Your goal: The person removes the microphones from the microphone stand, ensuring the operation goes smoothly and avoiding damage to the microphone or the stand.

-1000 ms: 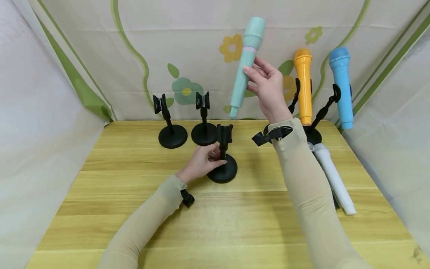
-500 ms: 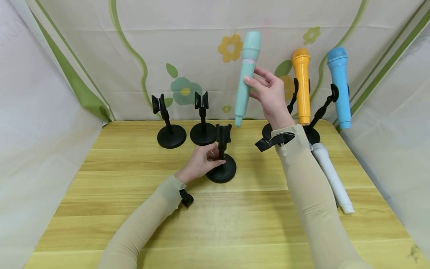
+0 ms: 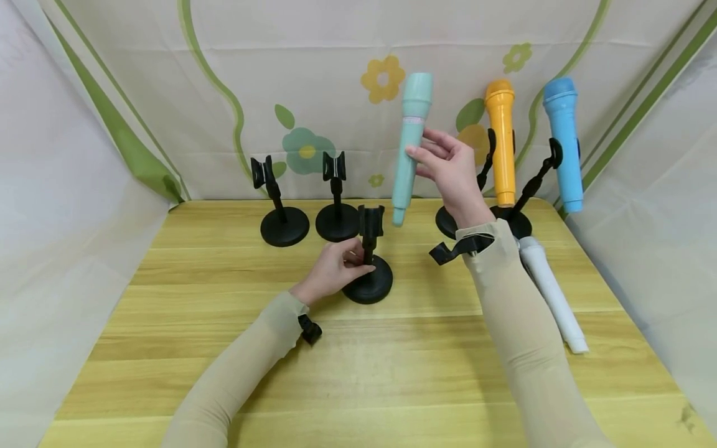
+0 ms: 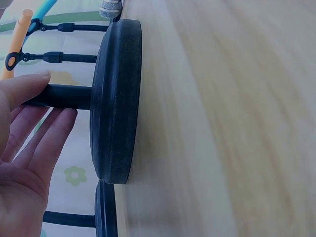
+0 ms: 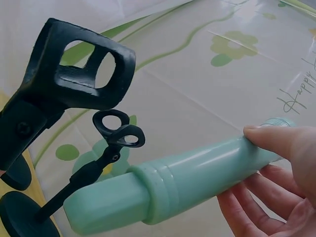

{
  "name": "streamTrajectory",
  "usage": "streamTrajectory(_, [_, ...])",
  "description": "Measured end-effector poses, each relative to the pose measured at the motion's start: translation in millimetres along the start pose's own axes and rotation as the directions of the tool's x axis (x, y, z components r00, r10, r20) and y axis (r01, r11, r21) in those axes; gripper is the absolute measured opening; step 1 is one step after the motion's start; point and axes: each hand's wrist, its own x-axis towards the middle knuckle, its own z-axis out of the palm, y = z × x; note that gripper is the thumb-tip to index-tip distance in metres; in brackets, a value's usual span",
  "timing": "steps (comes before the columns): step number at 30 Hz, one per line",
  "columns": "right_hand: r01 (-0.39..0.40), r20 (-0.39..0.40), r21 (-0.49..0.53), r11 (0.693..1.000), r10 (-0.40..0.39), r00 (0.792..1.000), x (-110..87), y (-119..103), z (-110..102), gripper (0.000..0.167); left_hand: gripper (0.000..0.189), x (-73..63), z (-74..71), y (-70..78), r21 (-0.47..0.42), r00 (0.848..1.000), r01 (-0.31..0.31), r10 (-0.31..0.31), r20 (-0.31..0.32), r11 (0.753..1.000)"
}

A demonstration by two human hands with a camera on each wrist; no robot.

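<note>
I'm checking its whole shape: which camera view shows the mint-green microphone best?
Head view: the mint-green microphone shows end to end, the right hand covering little of it. The right wrist view shows its lower end close up, its far end partly hidden. The left wrist view misses it.

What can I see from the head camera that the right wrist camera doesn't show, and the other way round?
Only the head view shows the orange microphone, the blue microphone, the white microphone and the person's beige sleeves.

Only the right wrist view shows the "Happy" lettering and, legibly, a screw on the nearest black stand.

Both show the right hand holding the mint-green microphone, that stand, other black stands and the floral cloth.
</note>
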Motion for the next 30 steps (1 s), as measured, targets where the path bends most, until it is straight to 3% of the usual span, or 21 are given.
streamTrajectory(14, [-0.002,0.015,-0.092,0.996,0.004,1.0,-16.7,18,-8,0.05,0.018,0.6,-0.6,2.1,0.006,1.0,0.03,-0.03,0.005,1.0])
streamTrajectory(30, [-0.039,0.018,-0.225,0.974,0.044,0.999,-34.5,45,-29,0.055,0.018,0.6,0.1,-0.1,0.008,1.0,0.015,-0.015,0.0,1.0])
